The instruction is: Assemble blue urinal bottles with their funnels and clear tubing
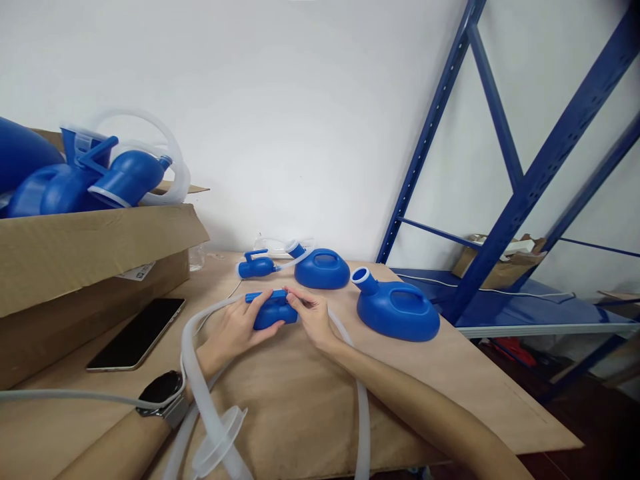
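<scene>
My left hand is wrapped round a small blue plastic urinal funnel with a bar handle, held just above the table. The fingertips of my right hand pinch the right end of its handle; whether they hold anything small there is hidden. A translucent hose loops over my left wrist, and a clear plastic disc-shaped cap sits around it. More hose runs beneath my right forearm. To the right stands a blue urinal bottle with its neck tilted left.
Behind my hands are another blue bottle and a blue funnel with tubing. At left, a cardboard box full of blue parts stands beside a phone. A blue metal rack borders the table's right side.
</scene>
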### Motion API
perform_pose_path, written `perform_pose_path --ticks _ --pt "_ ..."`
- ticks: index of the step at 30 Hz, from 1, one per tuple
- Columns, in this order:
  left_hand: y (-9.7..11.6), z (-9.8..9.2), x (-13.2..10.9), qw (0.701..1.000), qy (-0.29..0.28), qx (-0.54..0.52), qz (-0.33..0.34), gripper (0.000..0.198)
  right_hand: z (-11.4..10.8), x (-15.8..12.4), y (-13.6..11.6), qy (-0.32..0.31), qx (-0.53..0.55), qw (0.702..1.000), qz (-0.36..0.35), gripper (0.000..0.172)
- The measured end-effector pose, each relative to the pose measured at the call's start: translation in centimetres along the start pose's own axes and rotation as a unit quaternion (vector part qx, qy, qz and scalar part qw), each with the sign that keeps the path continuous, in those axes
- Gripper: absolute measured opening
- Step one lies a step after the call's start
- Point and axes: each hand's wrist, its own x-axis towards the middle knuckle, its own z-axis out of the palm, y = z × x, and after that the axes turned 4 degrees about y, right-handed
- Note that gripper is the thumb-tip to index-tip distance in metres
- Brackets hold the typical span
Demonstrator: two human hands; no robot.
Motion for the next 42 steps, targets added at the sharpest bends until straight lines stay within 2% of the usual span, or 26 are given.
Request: perform_pose_path --ticks 8,14,18,22,26,34,38,42 --pt "-0.2 -0.1 -0.1 0.998 0.031 0.016 0.056 0.061 -0.2 0.2 -0.4 -0.033 -0.019 0.998 -0.04 0.032" --pt "0.3 0.2 -0.1 0.997 0.056 0.017 0.044 0.058 -0.4 1.0 -0.1 -0.05 -0.021 0.997 -0.055 0.035" --pt "0.2 0.1 0.0 0.998 0.039 0.027 0.047 0.058 -1.0 1.9 -0.2 -0.102 -0.008 0.994 -0.031 0.039" --pt "0.0 0.1 0.0 1.0 0.011 0.011 0.014 0.059 -1.1 1.9 0.0 -0.083 0.017 0.996 -0.001 0.036" --pt "-0.4 0.1 -0.1 1.0 0.002 -0.004 -0.014 0.062 -1.1 1.7 0.1 -0.08 0.005 0.997 -0.009 0.033" --pt "-0.7 0.0 -0.1 1.0 -0.008 0.011 -0.004 0.064 -2.3 1.8 -0.8 -0.149 -0.02 0.988 -0.031 0.028" --pt "-0.7 0.1 -0.1 1.0 -0.009 0.004 -0.007 0.065 -2.0 1.7 -0.5 -0.132 -0.009 0.991 -0.031 0.025" --pt "-0.7 0.1 -0.1 1.0 -0.022 0.008 -0.006 0.065 -1.5 1.6 0.0 -0.097 0.006 0.995 -0.016 0.031"
